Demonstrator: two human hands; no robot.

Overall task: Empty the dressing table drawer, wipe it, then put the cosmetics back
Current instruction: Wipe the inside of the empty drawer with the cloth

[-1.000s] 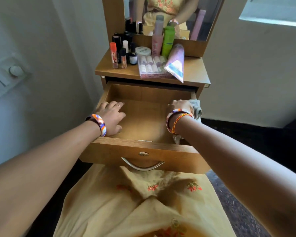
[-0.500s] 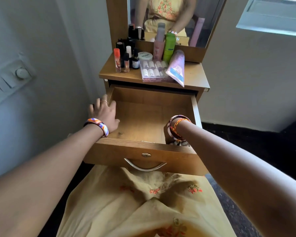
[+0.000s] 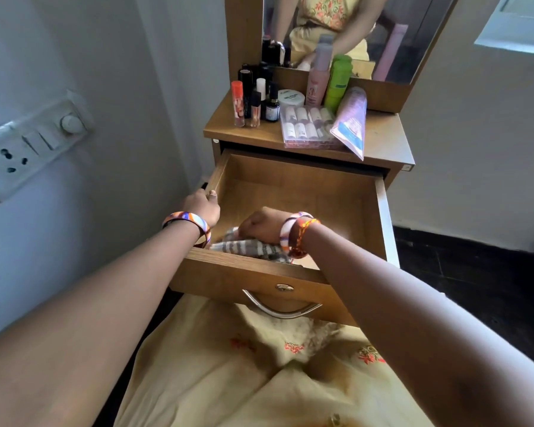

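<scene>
Wooden drawer, left hand gripping its side wall, right hand clutching striped cloth.

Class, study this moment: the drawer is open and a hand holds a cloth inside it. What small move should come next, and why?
Probably sweep the striped cloth toward the back wall of the drawer. The right hand grips it at the near left corner, the left hand steadies the side wall, and the cosmetics stand on top.

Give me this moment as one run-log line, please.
stage: wiping | drawer: open | right hand: grips cloth | left hand: holds drawer side | cosmetics: on top
</scene>
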